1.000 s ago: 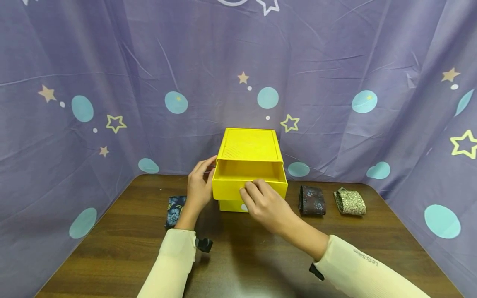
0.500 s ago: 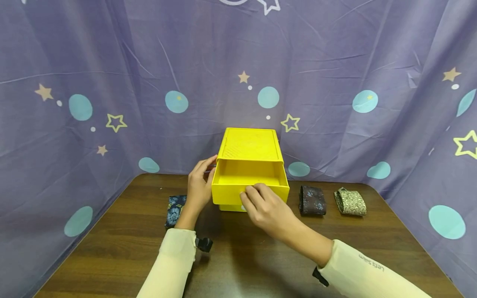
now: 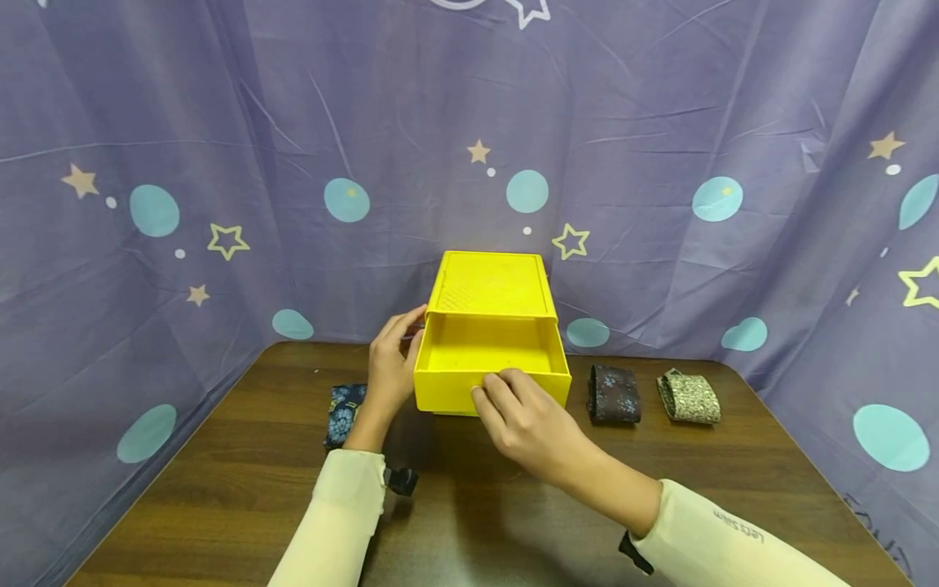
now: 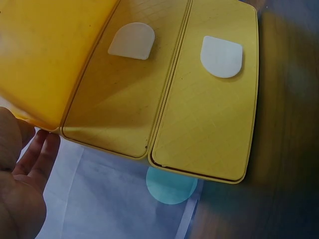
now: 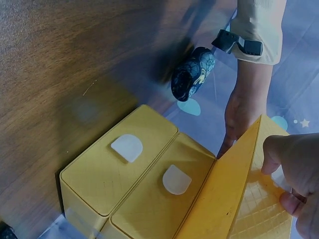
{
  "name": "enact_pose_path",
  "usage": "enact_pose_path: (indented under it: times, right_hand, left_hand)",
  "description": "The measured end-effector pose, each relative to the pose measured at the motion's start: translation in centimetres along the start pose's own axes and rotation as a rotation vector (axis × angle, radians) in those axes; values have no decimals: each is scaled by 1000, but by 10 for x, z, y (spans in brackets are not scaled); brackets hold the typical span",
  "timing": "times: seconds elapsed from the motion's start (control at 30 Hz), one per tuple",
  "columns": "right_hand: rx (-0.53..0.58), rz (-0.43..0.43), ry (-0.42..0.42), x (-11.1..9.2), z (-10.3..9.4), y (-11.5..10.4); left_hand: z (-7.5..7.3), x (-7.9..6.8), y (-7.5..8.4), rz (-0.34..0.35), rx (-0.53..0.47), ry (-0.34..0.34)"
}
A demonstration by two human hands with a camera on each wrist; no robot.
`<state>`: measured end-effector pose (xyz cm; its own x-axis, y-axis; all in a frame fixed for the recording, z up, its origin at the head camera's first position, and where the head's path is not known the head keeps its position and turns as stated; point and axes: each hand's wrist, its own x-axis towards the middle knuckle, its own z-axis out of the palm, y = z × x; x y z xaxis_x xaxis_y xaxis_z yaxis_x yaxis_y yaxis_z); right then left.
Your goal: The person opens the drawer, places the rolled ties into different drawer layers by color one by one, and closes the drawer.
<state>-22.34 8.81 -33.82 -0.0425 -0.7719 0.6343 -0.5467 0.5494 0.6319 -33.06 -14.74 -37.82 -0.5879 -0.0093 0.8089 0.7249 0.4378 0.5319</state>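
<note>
The largest thing is the purple curtain [image 3: 440, 106], which hangs behind and at both sides. In front of it there is the wooden table [image 3: 249, 522]. On its far side, in the middle, stands the yellow cabinet [image 3: 491, 284] with three drawers, its front turned to the person, probably so that both hands can reach it easily. The top drawer [image 3: 447, 393] is drawn out toward the near side and its inside is visible from above; the two drawers under it are closed.

The hands are apart. The right hand [image 3: 531, 428] has its fingers bent at the front of the top drawer, right of its middle. The left hand [image 3: 389, 371] is at the left side of the cabinet, with rather straight fingers touching it; it seems to steady the body, so that the pull does not drag it along.

Three cloth pieces, folded or rolled, lie beside the cabinet, outside the way of the drawer: the dark brown one [image 3: 614, 395] and the gold one [image 3: 689, 397] at the right, the blue flowered one [image 3: 342, 414] at the left, partly behind the left wrist.

The smallest are the white handles [image 4: 222, 57] of the lower drawers, and the top handle [image 5: 280, 178], which the right thumb and finger pinch.
</note>
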Motion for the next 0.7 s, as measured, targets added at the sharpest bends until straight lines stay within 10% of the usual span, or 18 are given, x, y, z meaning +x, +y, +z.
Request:
enact_pose_path:
  times: [0.7]
  right_hand:
    - [-8,-13,41,-3,-11,-8]
  left_hand:
    - [0,0,0,-1,16,-1]
